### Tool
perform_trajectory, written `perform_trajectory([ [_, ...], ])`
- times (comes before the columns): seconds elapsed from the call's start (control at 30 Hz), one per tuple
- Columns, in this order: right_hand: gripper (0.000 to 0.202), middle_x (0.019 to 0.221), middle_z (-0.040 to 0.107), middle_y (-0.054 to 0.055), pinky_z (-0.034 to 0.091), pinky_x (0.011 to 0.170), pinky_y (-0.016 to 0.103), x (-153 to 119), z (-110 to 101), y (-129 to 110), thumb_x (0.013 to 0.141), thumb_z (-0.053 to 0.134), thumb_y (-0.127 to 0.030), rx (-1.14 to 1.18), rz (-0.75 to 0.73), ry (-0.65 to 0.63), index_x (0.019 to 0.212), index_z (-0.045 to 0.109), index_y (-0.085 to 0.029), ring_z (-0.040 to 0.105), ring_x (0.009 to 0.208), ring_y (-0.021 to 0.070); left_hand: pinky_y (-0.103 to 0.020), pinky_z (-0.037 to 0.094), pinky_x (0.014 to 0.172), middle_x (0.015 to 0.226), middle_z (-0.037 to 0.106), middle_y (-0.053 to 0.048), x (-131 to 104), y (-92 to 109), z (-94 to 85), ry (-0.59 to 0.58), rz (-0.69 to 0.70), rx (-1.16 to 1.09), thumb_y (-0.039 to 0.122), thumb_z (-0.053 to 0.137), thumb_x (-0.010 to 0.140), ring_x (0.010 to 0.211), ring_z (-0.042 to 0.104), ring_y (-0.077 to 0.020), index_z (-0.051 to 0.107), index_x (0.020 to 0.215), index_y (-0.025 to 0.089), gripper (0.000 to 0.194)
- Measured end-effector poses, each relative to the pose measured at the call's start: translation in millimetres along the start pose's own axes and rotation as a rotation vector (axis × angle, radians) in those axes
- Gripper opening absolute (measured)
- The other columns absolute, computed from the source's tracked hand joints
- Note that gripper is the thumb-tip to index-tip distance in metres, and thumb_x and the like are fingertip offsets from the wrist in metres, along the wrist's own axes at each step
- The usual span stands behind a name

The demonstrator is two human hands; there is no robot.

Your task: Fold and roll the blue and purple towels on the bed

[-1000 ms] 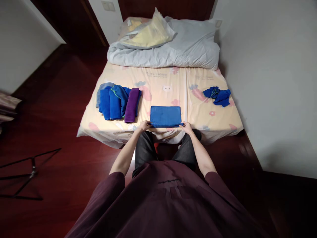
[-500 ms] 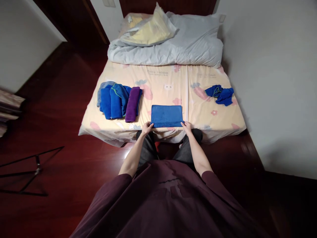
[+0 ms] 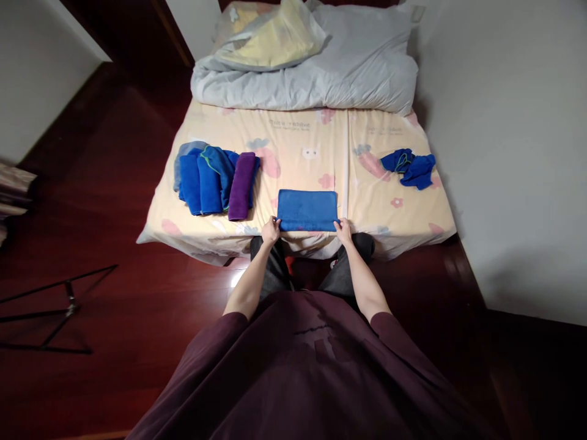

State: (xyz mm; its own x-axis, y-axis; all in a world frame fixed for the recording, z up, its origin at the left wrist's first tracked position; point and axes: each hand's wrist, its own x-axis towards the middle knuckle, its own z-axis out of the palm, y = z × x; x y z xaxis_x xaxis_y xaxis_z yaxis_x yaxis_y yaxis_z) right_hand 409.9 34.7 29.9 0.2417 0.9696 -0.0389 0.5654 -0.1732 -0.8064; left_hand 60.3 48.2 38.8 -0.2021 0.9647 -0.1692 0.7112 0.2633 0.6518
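A blue towel [image 3: 307, 208] lies flat as a rectangle near the front edge of the bed, its near edge showing a narrow fold. My left hand [image 3: 271, 231] pinches the near left corner, and my right hand [image 3: 343, 231] pinches the near right corner. To the left lies a pile of blue towels [image 3: 202, 183], one with green edging, with a rolled purple towel [image 3: 241, 186] on its right side. Two crumpled dark blue cloths [image 3: 409, 168] lie toward the bed's right side; green cord or trim shows on one.
The bed has a patterned cream sheet [image 3: 312, 168]. A grey quilt [image 3: 358, 67] and a pale yellow pillow [image 3: 270, 46] in a clear cover are at its head. A black tripod-like stand [image 3: 68, 305] is on the floor at left; a wall [image 3: 504, 153] rises at right.
The view has tilted down slightly, so the bed sits higher in the frame. Both hands keep their pinch on the towel's near corners; the fold at its near edge looks much the same.
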Motion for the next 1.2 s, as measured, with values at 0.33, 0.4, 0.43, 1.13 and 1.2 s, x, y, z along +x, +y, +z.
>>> perform_trajectory([
  [0.33, 0.031, 0.079, 0.063, 0.004, 0.054, 0.082, 0.037, 1.8, -0.2, -0.8, 0.091, 0.057, -0.056, 0.059, 0.016, 0.015, 0.092, 0.048, -0.026, 0.063, 0.079, 0.0234, -0.039, 0.051, 0.095, 0.123, 0.076, -0.019, -5.5, 18.0, -4.0, -0.048, -0.062, 0.18, 0.043, 0.04, 0.113, 0.117, 0.072, -0.0332, 0.061, 0.133, 0.021, 0.036],
  [0.4, 0.031, 0.078, 0.062, 0.003, 0.054, 0.081, 0.037, 2.6, -0.1, -1.4, 0.089, 0.058, -0.056, 0.065, 0.026, 0.012, 0.09, 0.046, -0.027, 0.062, 0.078, 0.0232, -0.039, 0.051, 0.095, 0.123, 0.076, -0.019, -5.0, 19.7, -4.1, -0.048, -0.07, 0.203, 0.044, 0.039, 0.113, 0.117, 0.072, -0.0331, 0.06, 0.134, 0.021, 0.037],
  [0.43, 0.031, 0.078, 0.062, 0.003, 0.054, 0.081, 0.037, 3.0, -0.1, -1.5, 0.088, 0.058, -0.055, 0.068, 0.03, 0.01, 0.089, 0.045, -0.027, 0.062, 0.077, 0.0231, -0.04, 0.051, 0.095, 0.123, 0.076, -0.019, -4.4, 20.1, -4.2, -0.051, -0.075, 0.213, 0.044, 0.039, 0.113, 0.117, 0.072, -0.0331, 0.06, 0.134, 0.022, 0.037],
  [1.13, 0.045, 0.156, 0.055, 0.02, 0.033, 0.126, 0.055, -37.7, -10.1, -56.2, 0.104, 0.041, -0.022, -0.418, -0.299, -0.061, 0.144, 0.06, -0.015, 0.047, 0.148, 0.0333, -0.048, 0.033, 0.131, 0.163, 0.051, -0.016, -40.0, 6.7, -17.8, -0.063, 0.497, 0.139, 0.023, 0.049, 0.102, 0.156, 0.042, -0.0302, 0.059, 0.15, 0.018, 0.049],
  [1.2, 0.05, 0.166, 0.048, 0.016, 0.028, 0.13, 0.052, -46.7, -7.2, -57.8, 0.107, 0.04, -0.024, -0.469, -0.421, -0.16, 0.153, 0.057, -0.017, 0.04, 0.156, 0.0301, -0.05, 0.028, 0.134, 0.169, 0.045, -0.015, -46.6, 9.7, -12.7, -0.162, 0.61, 0.174, 0.023, 0.047, 0.102, 0.162, 0.033, -0.0308, 0.057, 0.155, 0.016, 0.054],
])
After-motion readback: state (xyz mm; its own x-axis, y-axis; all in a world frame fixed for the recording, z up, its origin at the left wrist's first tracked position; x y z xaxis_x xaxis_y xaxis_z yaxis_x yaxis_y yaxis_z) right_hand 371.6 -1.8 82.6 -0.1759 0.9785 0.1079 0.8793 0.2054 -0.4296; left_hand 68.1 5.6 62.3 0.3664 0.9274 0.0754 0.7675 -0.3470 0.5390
